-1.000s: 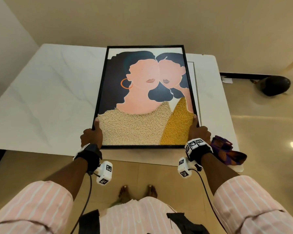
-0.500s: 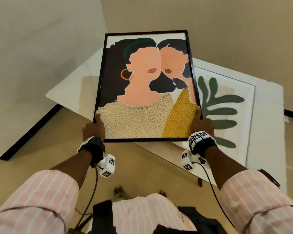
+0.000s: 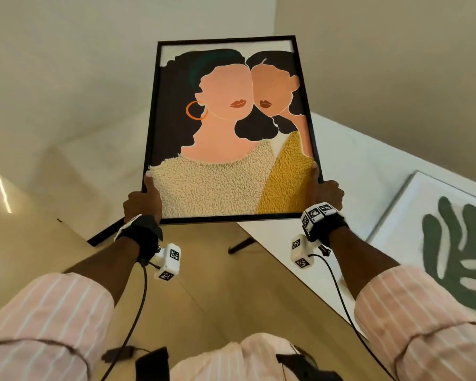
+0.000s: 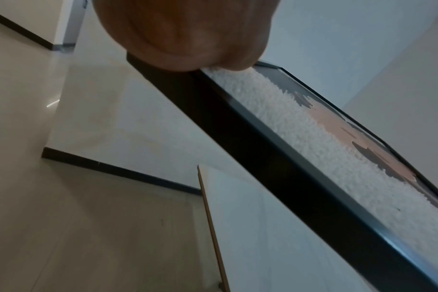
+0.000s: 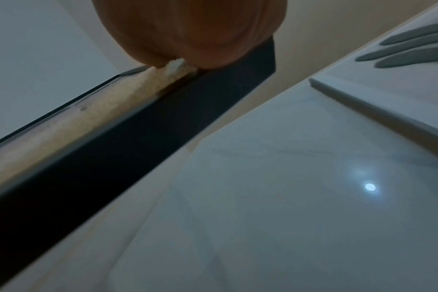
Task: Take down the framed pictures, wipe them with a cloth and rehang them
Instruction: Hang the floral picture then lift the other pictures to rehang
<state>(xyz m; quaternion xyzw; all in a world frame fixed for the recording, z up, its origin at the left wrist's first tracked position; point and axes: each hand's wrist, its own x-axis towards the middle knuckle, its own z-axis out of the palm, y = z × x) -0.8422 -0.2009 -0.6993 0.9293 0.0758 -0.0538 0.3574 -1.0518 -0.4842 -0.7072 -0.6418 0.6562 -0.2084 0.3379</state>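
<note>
Thing in hand: A framed picture [image 3: 231,127] with a thin black frame is held up in the air, its face turned toward the head camera. Two figures with dark hair are shown on it, with an orange hoop earring and tufted cream and mustard clothing.
Where it is: The picture is carried clear of the surface [image 3: 349,166] and tilted, with its top edge farther from the person. The wall [image 3: 80,64] is seen behind its upper part and the floor [image 3: 204,284] below its lower edge. No contact with the surface is seen.
Left hand: The left hand [image 3: 142,200] is closed on the lower left side of the frame. The thumb is laid on the front beside the cream tufting, and the fingers are hidden behind the frame.
Right hand: The right hand [image 3: 326,193] is closed on the lower right side in the same way. Its thumb is laid on the front by the mustard tufting.
Wrist views: The black side edge of the frame is seen running away from each palm, with the tufting just beside the base of the thumb.
Surface: A white, marble-like top is seen to the person's right.
Leaf print: A leaf print [image 3: 451,243] in a white frame, with a dark green shape, is laid flat on the surface, apart from the held picture.
Arms: Pink-striped sleeves [image 3: 47,312] are worn, and black wrist straps [image 3: 146,232] carry white camera blocks with cables.
</note>
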